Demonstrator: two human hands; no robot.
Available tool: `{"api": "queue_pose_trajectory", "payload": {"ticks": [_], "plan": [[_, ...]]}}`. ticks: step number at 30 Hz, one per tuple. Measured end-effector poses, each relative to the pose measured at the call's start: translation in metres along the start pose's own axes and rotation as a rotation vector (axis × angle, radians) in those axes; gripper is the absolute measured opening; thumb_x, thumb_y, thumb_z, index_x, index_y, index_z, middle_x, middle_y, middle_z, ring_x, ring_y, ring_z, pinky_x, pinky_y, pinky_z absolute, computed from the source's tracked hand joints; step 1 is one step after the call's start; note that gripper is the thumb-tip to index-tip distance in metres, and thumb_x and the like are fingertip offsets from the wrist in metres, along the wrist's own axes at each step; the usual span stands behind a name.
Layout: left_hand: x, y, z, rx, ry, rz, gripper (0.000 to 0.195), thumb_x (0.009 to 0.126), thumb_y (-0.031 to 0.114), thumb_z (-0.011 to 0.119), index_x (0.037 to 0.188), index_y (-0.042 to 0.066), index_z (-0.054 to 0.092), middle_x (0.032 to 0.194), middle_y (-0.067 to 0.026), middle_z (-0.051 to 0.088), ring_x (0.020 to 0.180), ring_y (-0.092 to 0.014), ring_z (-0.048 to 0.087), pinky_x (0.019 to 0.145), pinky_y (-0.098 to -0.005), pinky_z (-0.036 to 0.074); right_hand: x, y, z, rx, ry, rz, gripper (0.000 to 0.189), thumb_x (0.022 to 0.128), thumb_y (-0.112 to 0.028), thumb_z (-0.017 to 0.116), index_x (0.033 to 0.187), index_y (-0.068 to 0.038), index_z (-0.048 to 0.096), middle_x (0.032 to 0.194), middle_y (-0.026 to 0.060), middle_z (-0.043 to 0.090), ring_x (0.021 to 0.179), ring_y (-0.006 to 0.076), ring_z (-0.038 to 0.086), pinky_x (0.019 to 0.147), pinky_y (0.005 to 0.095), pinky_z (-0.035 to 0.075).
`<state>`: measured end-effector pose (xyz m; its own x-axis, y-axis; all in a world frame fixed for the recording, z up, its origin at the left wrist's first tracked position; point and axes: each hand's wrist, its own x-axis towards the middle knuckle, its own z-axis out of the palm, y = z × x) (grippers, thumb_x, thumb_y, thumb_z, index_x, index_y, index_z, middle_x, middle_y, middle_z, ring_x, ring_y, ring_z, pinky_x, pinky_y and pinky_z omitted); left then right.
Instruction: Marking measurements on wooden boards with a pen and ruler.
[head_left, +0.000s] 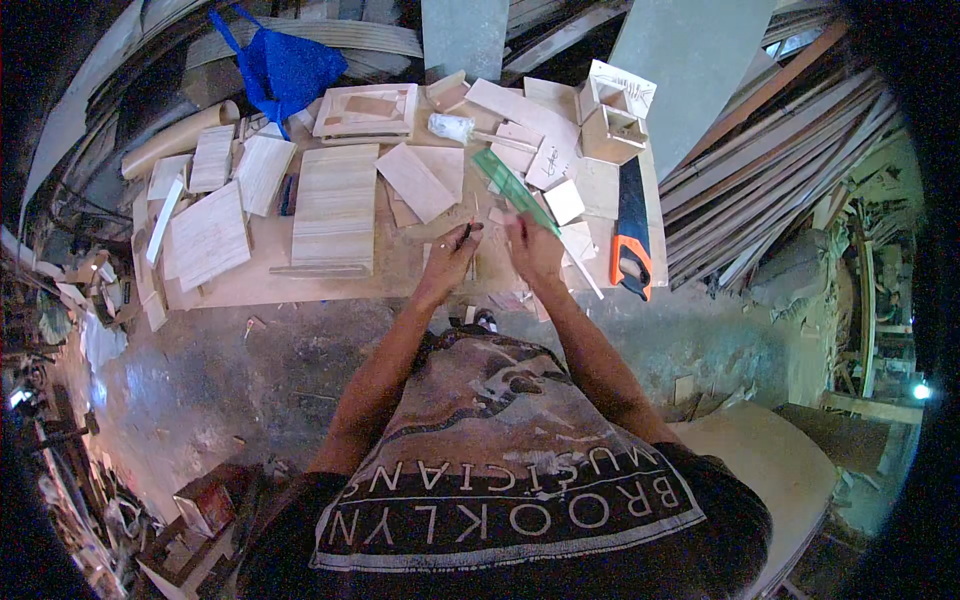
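My left hand (448, 256) is closed around a small dark slim object (466, 234), perhaps a pen or marker, above the front part of the wooden worktable (247, 291). To its right, my right hand (534, 251) is blurred, with its fingers curled; whether it holds anything is unclear. A green transparent ruler (506, 180) lies slanted just beyond that hand, partly overlapped by it. Thin wooden boards (420, 184) lie past my left hand. Small pale wood squares (564, 201) are right of the ruler.
A handsaw (632, 240) with an orange and black handle lies at the table's right side. Behind it stands a small wooden box (613, 135). A glue-like white bottle (451, 127), a larger board (334, 202) and a blue bag (289, 71) are further left. Timber strips (780, 187) lean at right.
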<state>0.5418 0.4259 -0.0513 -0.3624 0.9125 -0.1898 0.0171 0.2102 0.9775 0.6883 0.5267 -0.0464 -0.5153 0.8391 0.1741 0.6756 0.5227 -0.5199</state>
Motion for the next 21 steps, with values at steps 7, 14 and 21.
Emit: {"api": "queue_pose_trajectory", "payload": {"ticks": [7,14,21], "plan": [[-0.001,0.002,0.000,-0.192,-0.094,-0.135,0.034,0.105,0.031,0.042,0.110,0.005,0.063,0.063,0.0064,0.040,0.051,-0.005,0.035,0.046,-0.0244,0.031,-0.001,0.000,-0.018,0.080,-0.099,-0.058,0.034,0.093,-0.037,0.056,0.084,-0.004,0.059,0.064,0.0149,0.061,0.064,0.0365,0.064,0.058,0.0456,0.048],[0.005,-0.008,0.001,-0.328,-0.155,-0.238,0.027,0.102,0.027,0.046,0.083,0.009,0.051,0.063,0.0059,0.041,0.050,-0.005,0.036,0.043,-0.0241,0.030,-0.003,-0.010,-0.023,-0.059,-0.181,-0.161,0.037,0.090,-0.044,0.059,0.081,-0.009,0.065,0.067,0.0111,0.067,0.064,0.0308,0.068,0.059,0.0447,0.052],[0.006,-0.019,0.003,-0.102,-0.071,-0.030,0.025,0.101,0.027,0.050,0.096,0.004,0.060,0.066,0.0031,0.048,0.058,-0.007,0.041,0.052,-0.0260,0.034,-0.004,-0.014,-0.020,-0.057,-0.174,-0.177,0.038,0.091,-0.041,0.060,0.076,-0.006,0.061,0.063,0.0131,0.063,0.061,0.0348,0.064,0.057,0.0463,0.049]]}}
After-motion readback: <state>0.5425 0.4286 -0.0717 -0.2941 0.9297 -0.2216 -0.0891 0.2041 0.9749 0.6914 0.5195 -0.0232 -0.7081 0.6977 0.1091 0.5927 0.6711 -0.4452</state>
